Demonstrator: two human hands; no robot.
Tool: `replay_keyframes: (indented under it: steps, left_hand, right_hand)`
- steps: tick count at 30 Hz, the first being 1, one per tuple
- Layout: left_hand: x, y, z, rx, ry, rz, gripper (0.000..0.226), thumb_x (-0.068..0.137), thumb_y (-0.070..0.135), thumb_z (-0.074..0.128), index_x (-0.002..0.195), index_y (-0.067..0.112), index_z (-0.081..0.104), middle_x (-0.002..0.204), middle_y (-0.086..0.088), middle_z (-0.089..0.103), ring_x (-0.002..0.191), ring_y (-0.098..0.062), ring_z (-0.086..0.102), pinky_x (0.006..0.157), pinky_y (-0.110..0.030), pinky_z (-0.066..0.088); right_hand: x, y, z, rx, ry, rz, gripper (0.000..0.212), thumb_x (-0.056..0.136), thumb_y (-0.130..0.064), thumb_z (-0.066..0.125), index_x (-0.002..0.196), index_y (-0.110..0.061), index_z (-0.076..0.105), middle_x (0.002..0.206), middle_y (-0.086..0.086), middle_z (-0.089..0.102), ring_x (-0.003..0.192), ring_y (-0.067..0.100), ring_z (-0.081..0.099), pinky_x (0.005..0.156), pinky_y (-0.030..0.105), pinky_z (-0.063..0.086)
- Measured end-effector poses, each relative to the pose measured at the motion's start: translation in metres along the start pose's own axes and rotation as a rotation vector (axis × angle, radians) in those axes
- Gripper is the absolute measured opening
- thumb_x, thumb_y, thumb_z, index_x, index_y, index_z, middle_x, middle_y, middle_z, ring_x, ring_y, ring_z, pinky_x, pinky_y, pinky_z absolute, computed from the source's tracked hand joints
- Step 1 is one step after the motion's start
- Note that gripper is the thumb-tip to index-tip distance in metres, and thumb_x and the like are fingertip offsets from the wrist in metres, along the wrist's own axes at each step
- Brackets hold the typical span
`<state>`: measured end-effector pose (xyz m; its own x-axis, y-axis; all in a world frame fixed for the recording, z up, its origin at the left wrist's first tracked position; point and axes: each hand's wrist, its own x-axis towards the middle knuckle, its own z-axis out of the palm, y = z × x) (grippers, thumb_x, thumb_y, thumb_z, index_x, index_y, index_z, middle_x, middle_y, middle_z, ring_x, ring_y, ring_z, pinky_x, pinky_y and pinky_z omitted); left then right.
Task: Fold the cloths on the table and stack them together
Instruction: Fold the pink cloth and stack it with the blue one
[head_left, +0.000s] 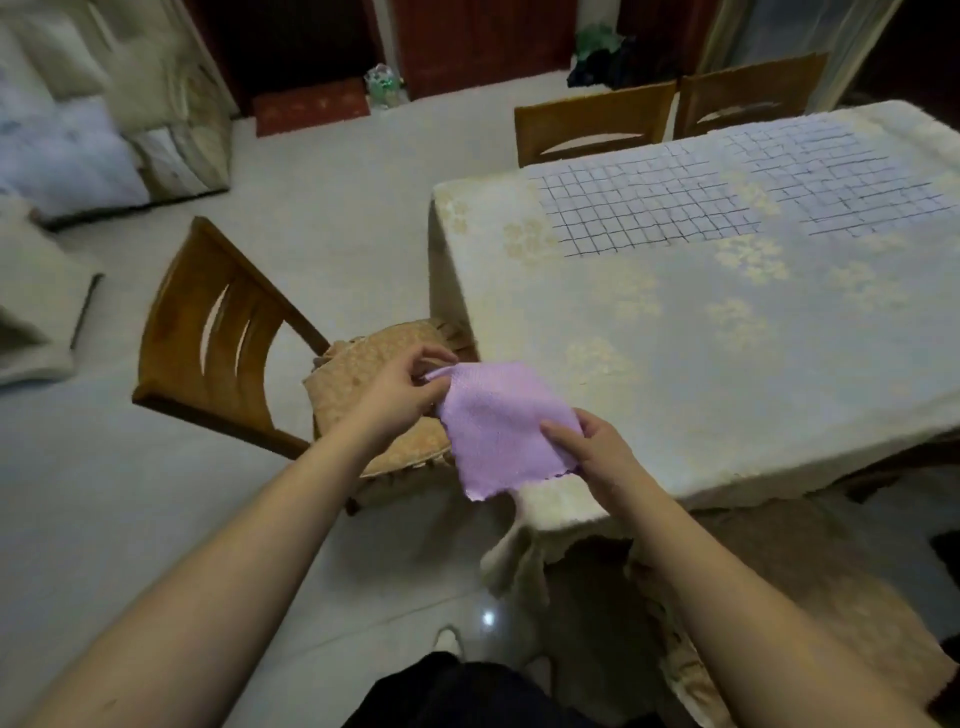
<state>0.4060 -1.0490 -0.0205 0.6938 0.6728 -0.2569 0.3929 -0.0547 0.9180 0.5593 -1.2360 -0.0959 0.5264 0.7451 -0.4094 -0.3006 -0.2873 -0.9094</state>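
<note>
A small lilac cloth hangs in the air just off the table's near left corner. My left hand pinches its upper left corner. My right hand grips its right edge, thumb on top. The cloth's lower edge droops free below my hands. Two white cloths with a dark grid pattern lie flat on the table: one at the far middle, the other at the far right.
The table carries a pale floral cover whose edge hangs down at the near corner. A wooden chair with a tan cushion stands at the table's left end. Two more chairs stand along the far side.
</note>
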Motion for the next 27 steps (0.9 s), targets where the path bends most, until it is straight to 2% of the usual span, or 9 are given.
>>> replay_keyframes:
  steps: [3, 5, 8, 11, 16, 20, 24, 27]
  left_hand:
    - [-0.020, -0.015, -0.035, -0.089, 0.114, -0.079, 0.024, 0.088, 0.021, 0.066, 0.111, 0.023, 0.059, 0.112, -0.001, 0.062, 0.100, -0.020, 0.062, 0.075, -0.036, 0.060]
    - [-0.035, -0.025, -0.062, -0.123, 0.196, -0.097, 0.026, 0.087, 0.025, 0.067, 0.112, 0.024, 0.059, 0.116, -0.001, 0.060, 0.102, -0.021, 0.061, 0.077, -0.039, 0.060]
    - [-0.060, -0.040, -0.112, -0.208, 0.300, -0.114, 0.025, 0.088, 0.026, 0.067, 0.111, 0.026, 0.059, 0.115, 0.001, 0.061, 0.097, -0.018, 0.063, 0.069, -0.030, 0.060]
    - [-0.088, -0.056, -0.169, -0.238, 0.408, -0.123, 0.024, 0.088, 0.025, 0.065, 0.111, 0.027, 0.058, 0.113, 0.002, 0.062, 0.096, -0.018, 0.064, 0.065, -0.028, 0.059]
    - [-0.139, -0.097, -0.276, -0.266, 0.495, -0.139, 0.022, 0.089, 0.019, 0.065, 0.109, 0.021, 0.058, 0.112, -0.006, 0.065, 0.097, -0.025, 0.064, 0.074, -0.041, 0.060]
    - [-0.175, -0.135, -0.357, -0.371, 0.523, -0.153, 0.016, 0.090, 0.006, 0.061, 0.104, 0.014, 0.059, 0.103, -0.012, 0.066, 0.084, -0.022, 0.064, 0.062, -0.030, 0.058]
    - [-0.197, -0.163, -0.411, -0.402, 0.552, -0.159, 0.015, 0.090, 0.003, 0.059, 0.098, 0.016, 0.061, 0.096, -0.012, 0.065, 0.074, -0.016, 0.062, 0.059, -0.027, 0.056]
    - [-0.203, -0.175, -0.443, -0.415, 0.586, -0.173, 0.015, 0.090, 0.003, 0.059, 0.099, 0.015, 0.061, 0.093, -0.011, 0.066, 0.072, -0.015, 0.062, 0.058, -0.027, 0.056]
  right_hand:
    - [0.002, -0.018, 0.035, -0.137, -0.037, -0.078, 0.027, 0.086, -0.034, 0.067, 0.105, -0.016, 0.064, 0.103, 0.011, 0.068, 0.093, 0.033, 0.065, 0.076, 0.045, 0.057]
    - [0.003, -0.031, 0.066, -0.198, -0.103, -0.116, 0.030, 0.083, -0.042, 0.067, 0.106, -0.022, 0.063, 0.103, 0.005, 0.067, 0.094, 0.028, 0.066, 0.077, 0.041, 0.059]
    - [0.001, -0.046, 0.124, -0.249, -0.205, -0.145, 0.055, 0.072, -0.058, 0.068, 0.117, -0.027, 0.059, 0.110, -0.004, 0.066, 0.098, 0.017, 0.066, 0.083, 0.034, 0.059]
    - [-0.002, -0.055, 0.189, -0.285, -0.271, -0.174, 0.073, 0.067, -0.066, 0.071, 0.124, -0.024, 0.058, 0.115, -0.004, 0.066, 0.101, 0.015, 0.066, 0.086, 0.034, 0.057]
    - [-0.004, -0.061, 0.305, -0.316, -0.378, -0.122, 0.049, 0.080, -0.045, 0.068, 0.122, -0.020, 0.060, 0.113, 0.000, 0.067, 0.096, 0.015, 0.069, 0.086, 0.038, 0.058]
    - [-0.005, -0.064, 0.391, -0.335, -0.413, -0.049, 0.020, 0.088, -0.039, 0.061, 0.101, -0.025, 0.067, 0.107, 0.002, 0.068, 0.092, 0.019, 0.070, 0.083, 0.035, 0.059]
    - [-0.003, -0.071, 0.452, -0.377, -0.461, 0.036, 0.028, 0.088, -0.039, 0.062, 0.107, -0.019, 0.070, 0.112, 0.003, 0.066, 0.100, 0.022, 0.068, 0.092, 0.038, 0.055]
    - [0.000, -0.077, 0.484, -0.379, -0.478, 0.082, 0.022, 0.091, -0.032, 0.062, 0.102, -0.016, 0.071, 0.110, 0.005, 0.066, 0.098, 0.023, 0.069, 0.091, 0.036, 0.056]
